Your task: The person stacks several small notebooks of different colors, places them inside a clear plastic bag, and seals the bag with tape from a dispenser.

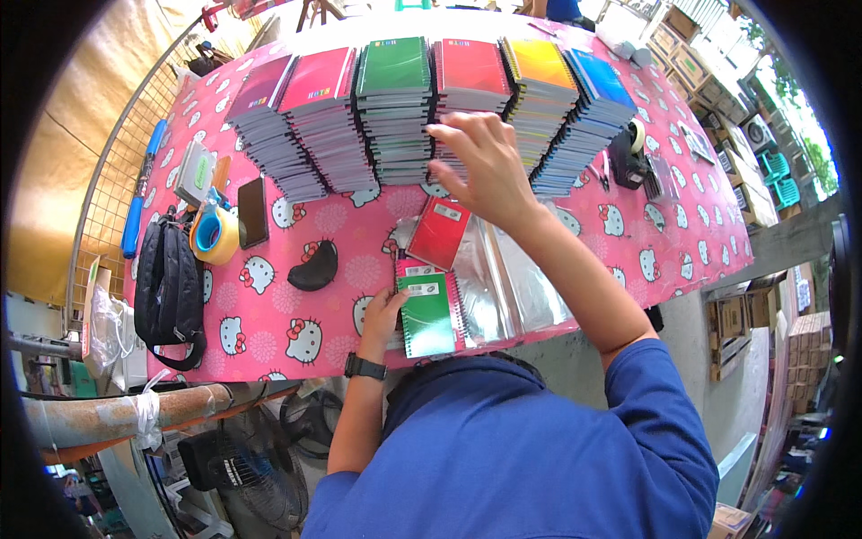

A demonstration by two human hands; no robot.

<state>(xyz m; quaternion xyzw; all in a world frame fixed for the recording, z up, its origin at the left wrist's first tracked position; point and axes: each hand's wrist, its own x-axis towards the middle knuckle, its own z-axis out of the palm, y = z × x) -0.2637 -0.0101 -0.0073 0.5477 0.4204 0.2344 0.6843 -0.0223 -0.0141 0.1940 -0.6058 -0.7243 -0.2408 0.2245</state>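
You seem mid-gathering — left hand (382,316) pinching the green notebook (429,322) at the near edge of the bench (269,349), right hand (489,166) raised empty, fingers spread, by the red stack (473,66) — and the next move likely calls for gripping one.

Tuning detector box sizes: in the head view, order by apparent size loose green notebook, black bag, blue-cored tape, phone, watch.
1. Black bag
2. Loose green notebook
3. Blue-cored tape and phone: too alike to rank
4. Watch
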